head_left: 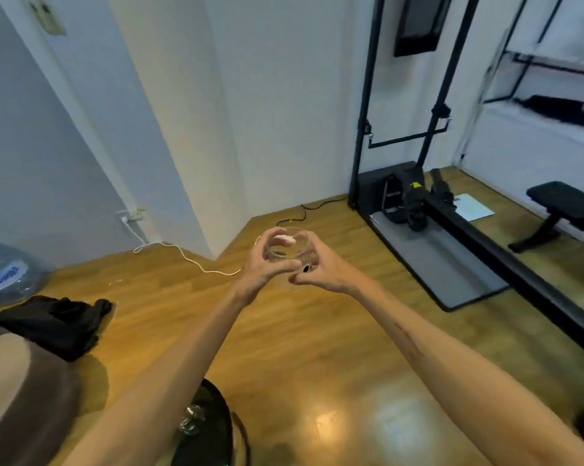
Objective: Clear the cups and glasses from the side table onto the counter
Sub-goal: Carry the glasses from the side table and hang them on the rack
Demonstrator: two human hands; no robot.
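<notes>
A clear drinking glass (289, 245) is held out in front of me over the wooden floor, with something small and pale inside near its rim. My left hand (262, 267) wraps its left side and my right hand (319, 272) grips its right side and base. At the bottom edge of the view sits a round black side table (216, 428), partly hidden under my left forearm. On that table rests another clear glass object (191, 420); its shape is hard to tell. No counter is in view.
A white wall corner juts out ahead, with a white cable (189, 260) and a socket on the floor line. A black exercise frame (418, 196) with a grey mat and a bench (566, 210) fill the right. A water jug (4, 274), dark clothing (58, 324) and a brown seat lie left.
</notes>
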